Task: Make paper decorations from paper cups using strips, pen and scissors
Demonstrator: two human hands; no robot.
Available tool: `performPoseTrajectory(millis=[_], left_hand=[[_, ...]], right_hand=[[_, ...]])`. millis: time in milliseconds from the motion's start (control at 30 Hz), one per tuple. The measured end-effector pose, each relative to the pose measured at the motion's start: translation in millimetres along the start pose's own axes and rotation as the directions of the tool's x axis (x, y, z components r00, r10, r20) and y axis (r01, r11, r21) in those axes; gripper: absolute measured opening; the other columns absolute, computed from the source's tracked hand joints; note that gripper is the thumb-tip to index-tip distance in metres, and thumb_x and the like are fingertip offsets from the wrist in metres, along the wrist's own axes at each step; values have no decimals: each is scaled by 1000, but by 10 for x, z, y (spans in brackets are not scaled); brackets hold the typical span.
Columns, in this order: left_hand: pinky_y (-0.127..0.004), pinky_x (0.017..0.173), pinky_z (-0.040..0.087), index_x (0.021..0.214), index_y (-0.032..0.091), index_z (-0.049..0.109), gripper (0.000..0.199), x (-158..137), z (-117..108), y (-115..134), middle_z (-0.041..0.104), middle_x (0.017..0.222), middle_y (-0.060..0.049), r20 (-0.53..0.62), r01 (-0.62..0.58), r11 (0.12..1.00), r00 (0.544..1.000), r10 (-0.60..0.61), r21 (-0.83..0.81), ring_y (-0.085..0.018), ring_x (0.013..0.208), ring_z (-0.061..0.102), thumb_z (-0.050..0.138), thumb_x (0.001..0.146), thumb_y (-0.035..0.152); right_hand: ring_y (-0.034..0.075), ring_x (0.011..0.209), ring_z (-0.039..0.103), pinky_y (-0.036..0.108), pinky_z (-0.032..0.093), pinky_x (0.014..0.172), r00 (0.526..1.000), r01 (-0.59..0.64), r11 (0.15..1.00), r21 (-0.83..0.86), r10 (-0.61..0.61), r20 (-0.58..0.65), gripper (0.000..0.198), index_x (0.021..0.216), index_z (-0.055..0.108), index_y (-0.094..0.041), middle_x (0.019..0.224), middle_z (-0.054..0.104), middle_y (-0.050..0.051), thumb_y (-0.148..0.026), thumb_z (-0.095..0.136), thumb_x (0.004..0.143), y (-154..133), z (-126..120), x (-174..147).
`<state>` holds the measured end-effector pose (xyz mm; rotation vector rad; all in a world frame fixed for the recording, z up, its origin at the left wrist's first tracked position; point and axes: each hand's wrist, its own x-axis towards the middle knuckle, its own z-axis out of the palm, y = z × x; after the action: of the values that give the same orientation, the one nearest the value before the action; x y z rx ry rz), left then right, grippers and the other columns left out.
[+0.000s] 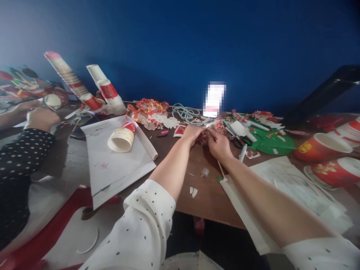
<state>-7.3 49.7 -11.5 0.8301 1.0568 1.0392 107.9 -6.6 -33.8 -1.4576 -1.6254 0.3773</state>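
Both my hands meet over the middle of the brown table. The fingers of my left hand (pixel 194 134) are curled and pressed together around something small that I cannot make out. My right hand (pixel 219 145) pinches close beside it, with a bit of white showing between the fingertips. Below the right hand a thin pale stick (pixel 221 168) slants down to a green end; whether the hand holds it cannot be told. A red printed paper piece (pixel 179 131) lies left of my left hand. Black-handled scissors (pixel 238 139) lie right of my right hand.
A bright phone-like screen (pixel 214 99) stands by the blue wall. Left are a paper cup stack (pixel 121 139) on white paper (pixel 104 168), and a co-worker's hands (pixel 42 114). Right are a green disc (pixel 277 144), red paper cups (pixel 322 147) and papers (pixel 292 183). Scraps (pixel 193 192) lie in front.
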Motion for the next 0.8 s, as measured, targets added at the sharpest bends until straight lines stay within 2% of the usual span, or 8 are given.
performPoseTrajectory(millis=[200,433,567,667,800], left_hand=[[-21,55,45,60,14,61,20,62,22,-36,59,54,0,-55,33,999,998,-33,8,-9,51,55,74,70,3],[-19,53,44,59,15,61,20,43,4,-24,60,54,0,-27,-9,999,1000,10,40,-8,49,54,71,75,6],[-19,53,44,59,13,62,22,1,-11,17,61,56,-1,58,-28,1000,998,27,13,-7,49,53,68,80,7],[-19,53,45,61,11,63,20,-23,-24,48,62,57,-2,89,-7,1000,996,9,-27,-6,48,52,69,80,7],[-19,55,45,67,10,66,13,-52,-37,74,62,59,-1,116,16,995,993,-4,-98,-5,48,51,75,77,10]], right_hand=[[28,100,70,41,52,95,1000,-6,999,-37,6,-6,48,122,70,-11,103,77,12,-21,46,82,9,10,1],[28,98,70,40,54,91,1000,-6,999,51,6,-1,41,116,73,-15,96,78,9,-24,52,82,-19,-32,23],[26,78,71,40,56,80,998,-56,990,129,58,-8,41,116,73,-14,78,76,7,-24,54,82,-35,-37,30],[20,58,64,35,55,65,990,-135,966,220,139,-5,42,118,73,-13,67,71,4,-25,56,81,-22,-37,34],[11,37,45,26,38,40,958,-277,851,445,283,55,49,122,71,-17,57,63,-2,-31,62,77,-31,-58,45]])
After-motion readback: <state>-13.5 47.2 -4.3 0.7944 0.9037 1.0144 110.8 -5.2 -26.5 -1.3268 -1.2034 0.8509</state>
